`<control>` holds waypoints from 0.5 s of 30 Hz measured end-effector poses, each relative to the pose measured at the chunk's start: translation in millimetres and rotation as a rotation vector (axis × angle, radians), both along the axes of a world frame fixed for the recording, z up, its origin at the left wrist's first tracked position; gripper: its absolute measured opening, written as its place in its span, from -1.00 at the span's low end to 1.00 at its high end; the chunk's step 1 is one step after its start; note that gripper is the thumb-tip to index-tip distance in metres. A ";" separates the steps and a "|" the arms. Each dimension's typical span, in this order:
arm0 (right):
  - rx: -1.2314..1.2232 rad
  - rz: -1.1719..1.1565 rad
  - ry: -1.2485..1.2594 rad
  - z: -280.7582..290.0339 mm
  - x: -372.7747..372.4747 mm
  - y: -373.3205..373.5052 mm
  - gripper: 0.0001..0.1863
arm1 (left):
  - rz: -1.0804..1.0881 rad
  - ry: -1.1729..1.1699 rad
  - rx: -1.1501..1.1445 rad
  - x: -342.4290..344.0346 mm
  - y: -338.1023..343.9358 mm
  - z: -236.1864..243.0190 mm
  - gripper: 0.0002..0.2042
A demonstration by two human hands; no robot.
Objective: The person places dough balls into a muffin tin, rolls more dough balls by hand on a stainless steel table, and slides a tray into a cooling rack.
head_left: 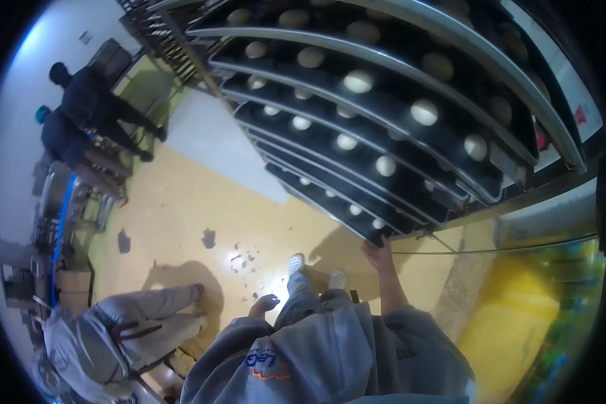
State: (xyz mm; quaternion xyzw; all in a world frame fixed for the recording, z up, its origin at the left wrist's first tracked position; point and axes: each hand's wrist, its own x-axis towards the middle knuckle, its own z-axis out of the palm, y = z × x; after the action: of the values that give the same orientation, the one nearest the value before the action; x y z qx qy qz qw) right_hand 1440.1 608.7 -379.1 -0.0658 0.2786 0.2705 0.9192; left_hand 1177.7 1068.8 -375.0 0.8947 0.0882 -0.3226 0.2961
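A tall rack of stacked dark trays leans over the upper half of the view, with pale round dough balls spaced out on the trays. My right hand reaches up to the near corner of the lowest visible tray and is closed on its edge; part of the fingers is hidden by the tray. Low beside my body hangs my left hand, away from the rack. Its fingers are loosely bent and slightly apart, with nothing I can make out in them.
A yellow floor with dark worn patches lies around my feet. One person in grey bends at the lower left; two people in dark clothes stand at the far left by equipment. A yellow block-like thing stands at the right.
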 end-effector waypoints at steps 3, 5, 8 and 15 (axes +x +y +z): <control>-0.120 -0.267 0.080 -72.3 8.4 3.0 -0.53 | 0.141 0.012 0.008 -54.3 19.9 38.1 -0.60; -0.364 -0.410 0.180 -86.1 26.7 16.2 -0.61 | 0.396 0.085 0.064 -66.9 18.7 65.9 -0.57; -0.407 -0.483 0.053 -70.4 41.5 24.0 -0.64 | 0.598 0.096 0.159 -98.6 0.5 97.4 -0.57; -0.462 -0.312 0.297 -102.8 55.4 -1.2 -0.47 | 0.460 0.198 0.019 -157.9 -59.0 107.0 -0.53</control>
State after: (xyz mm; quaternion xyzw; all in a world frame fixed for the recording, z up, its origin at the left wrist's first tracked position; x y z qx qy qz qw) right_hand 1495.5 607.6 -481.9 -0.1890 0.4704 0.0625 0.8597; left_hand 1019.9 1009.8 -268.0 0.8178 0.3210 -0.3320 0.3433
